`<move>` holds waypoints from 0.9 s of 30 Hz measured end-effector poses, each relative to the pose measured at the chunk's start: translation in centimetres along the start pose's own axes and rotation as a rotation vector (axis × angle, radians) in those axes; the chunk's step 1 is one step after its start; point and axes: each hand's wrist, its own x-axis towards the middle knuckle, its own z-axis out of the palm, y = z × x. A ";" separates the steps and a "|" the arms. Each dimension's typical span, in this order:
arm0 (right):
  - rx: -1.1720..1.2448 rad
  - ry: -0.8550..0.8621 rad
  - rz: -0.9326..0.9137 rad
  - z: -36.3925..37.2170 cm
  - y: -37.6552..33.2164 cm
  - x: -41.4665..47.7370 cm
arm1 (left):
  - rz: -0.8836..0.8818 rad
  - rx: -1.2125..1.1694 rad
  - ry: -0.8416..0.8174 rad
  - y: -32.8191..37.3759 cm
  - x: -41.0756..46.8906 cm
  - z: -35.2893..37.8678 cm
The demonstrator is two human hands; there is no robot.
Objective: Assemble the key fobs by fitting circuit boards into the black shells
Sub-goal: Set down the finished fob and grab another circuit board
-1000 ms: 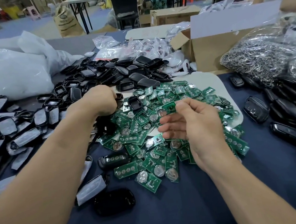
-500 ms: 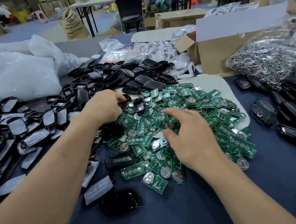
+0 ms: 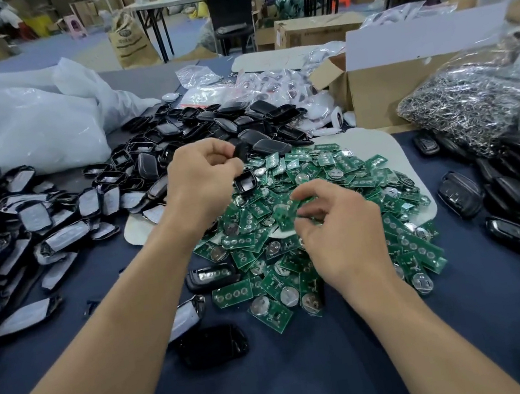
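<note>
Navy cloth covers the desk [image 3: 312, 378] I am working over, in a crowded workshop. At its middle my right hand [image 3: 342, 238] pinches one green circuit board [image 3: 286, 217] between thumb and curled fingers, at the top of the heap of boards [image 3: 342, 171]. I cannot tell whether it is fully clear of its neighbours. My left hand [image 3: 203, 185] is up and to the left, fingers curled on a black shell [image 3: 241, 151]. The fingertips hide most of it, so I cannot read which way its cavity faces. The two parts are near each other but apart.

To do this step well I would turn the shell so its open side faces me, then match the board's button pads to the shell's button side before bringing them together. I judge it best to seat one edge first and press the board flat with a thumb, not force it. I would also check that only one board comes up, since they lie tangled together.

Another open shell [image 3: 244, 182] lies on the heap just below the left hand. Beyond sits the pile of empty shells [image 3: 207, 127], with film-backed parts [image 3: 35, 213] to the left. Closed fobs [image 3: 460, 190] and a bag of metal rings [image 3: 461, 109] are to the right.
</note>
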 end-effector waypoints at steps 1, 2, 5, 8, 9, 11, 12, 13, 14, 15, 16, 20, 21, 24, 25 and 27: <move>0.073 0.036 0.008 -0.2 0.0 0.0 | -0.003 -0.029 -0.016 0.4 -1.0 0.1; 0.144 0.072 0.016 -0.4 0.0 0.0 | 0.004 -0.034 -0.038 0.7 -2.0 0.2; 0.368 0.129 0.103 -1.4 0.1 0.2 | 0.019 -0.077 -0.124 0.8 -4.9 0.5; 0.676 0.035 0.251 -2.2 0.2 -0.2 | 0.023 -0.264 -0.127 0.8 -7.1 0.9; 0.774 -0.018 0.289 -2.2 0.1 -0.4 | 0.022 -0.349 -0.091 0.7 -7.7 1.1; 0.884 -0.099 0.335 -2.3 -0.2 -0.8 | 0.004 -0.466 0.000 0.6 -8.6 1.4; 0.895 -0.118 0.341 -2.3 -0.3 -0.8 | 0.001 -0.465 0.028 0.5 -8.9 1.5; 0.894 -0.129 0.339 -2.3 -0.4 -0.8 | 0.015 -0.419 0.041 0.3 -9.1 1.6; 0.897 -0.133 0.333 -2.3 -0.4 -0.8 | 0.045 -0.333 0.043 0.0 -9.3 1.8; 0.909 -0.132 0.329 -2.3 -0.4 -0.7 | 0.088 -0.218 0.042 -0.3 -9.4 2.0; 0.929 -0.130 0.328 -2.3 -0.4 -0.6 | 0.140 -0.091 0.045 -0.6 -9.6 2.2; 1.089 -0.163 0.386 -2.3 -0.2 -0.5 | 0.327 0.247 0.080 -1.1 -10.1 2.9; 1.126 -0.178 0.403 -2.3 -0.2 -0.5 | 0.364 0.302 0.090 -1.2 -10.1 2.9; 1.079 -0.194 0.418 -2.2 -0.3 -0.3 | 0.476 0.463 0.135 -1.2 -10.0 2.8; 1.001 -0.190 0.397 -2.1 -0.4 -0.3 | 0.497 0.488 0.144 -1.2 -10.0 2.7; 0.861 -0.186 0.345 -1.8 -0.5 -0.4 | 0.535 0.469 0.130 -1.2 -9.9 2.4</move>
